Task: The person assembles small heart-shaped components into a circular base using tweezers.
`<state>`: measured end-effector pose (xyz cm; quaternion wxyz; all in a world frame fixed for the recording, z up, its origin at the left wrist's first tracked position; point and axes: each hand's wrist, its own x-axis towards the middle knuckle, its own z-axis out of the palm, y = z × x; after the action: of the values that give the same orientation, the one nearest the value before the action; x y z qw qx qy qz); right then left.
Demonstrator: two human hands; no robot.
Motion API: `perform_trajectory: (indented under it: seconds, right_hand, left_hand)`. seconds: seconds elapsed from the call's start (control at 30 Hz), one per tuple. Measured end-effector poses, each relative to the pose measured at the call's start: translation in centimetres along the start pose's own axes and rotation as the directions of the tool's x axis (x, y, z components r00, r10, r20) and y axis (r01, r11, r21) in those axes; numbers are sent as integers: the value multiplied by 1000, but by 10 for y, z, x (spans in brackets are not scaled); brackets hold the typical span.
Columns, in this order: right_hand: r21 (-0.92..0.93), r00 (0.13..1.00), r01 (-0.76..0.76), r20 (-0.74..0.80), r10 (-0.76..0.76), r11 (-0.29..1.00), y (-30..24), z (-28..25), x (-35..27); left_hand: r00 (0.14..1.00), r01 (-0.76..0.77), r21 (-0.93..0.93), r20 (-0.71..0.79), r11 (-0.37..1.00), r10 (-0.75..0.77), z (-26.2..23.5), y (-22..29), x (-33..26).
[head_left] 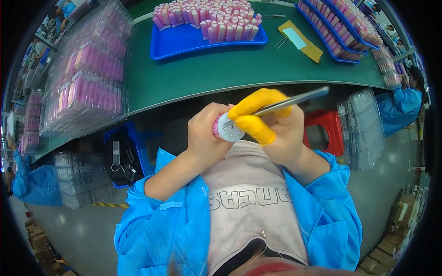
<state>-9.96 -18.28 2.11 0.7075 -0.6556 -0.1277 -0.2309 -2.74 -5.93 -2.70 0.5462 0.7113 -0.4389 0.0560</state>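
My left hand (pixel 202 135) is wrapped round a pink piece with a round white end (pixel 229 130); most of its body is hidden in the palm. The white end faces up toward my right hand (pixel 285 133) and bears several small grey marks. Yellow finger covers sit on the thumb and forefinger of my right hand, which are closed on metal tweezers (pixel 301 98). The tweezers slant down to the left, and their tips are at the white end. Whether they pinch anything there is too small to tell. Both hands are in front of my body, below the table edge.
On the green table (pixel 207 73) stands a blue tray (pixel 177 48) of pink, white-topped pieces. Stacked clear plastic trays (pixel 87 87) rise at left. A yellow sheet (pixel 313 51) and stacked blue trays (pixel 338 34) are at right. A red stool (pixel 329 133) is below; co-workers sit both sides.
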Motion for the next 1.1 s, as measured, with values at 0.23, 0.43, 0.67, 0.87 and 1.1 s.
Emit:
perform_trajectory:
  seconds: [0.23,0.43,0.67,0.87,1.1]
  right_hand:
    - [14,999,37,19,-38,999,6,-6,-2]
    - [15,999,35,-32,-35,999,8,-3,-3]
    - [-10,998,53,-40,-53,999,9,-6,-6]
    - [-57,999,3,-53,-6,998,6,-6,-7]
    - [-181,998,16,-63,-28,983,0,-5,-2]
  left_hand:
    - [992,113,-146,74,983,-103,-2,3,-1]
    - [993,97,-135,84,986,-87,-1,1,0]
    - [993,99,-133,80,986,-89,3,1,-1]
    - [996,66,-78,59,995,-61,5,-1,-3]
    - [998,19,-45,59,999,-16,4,-3,3]
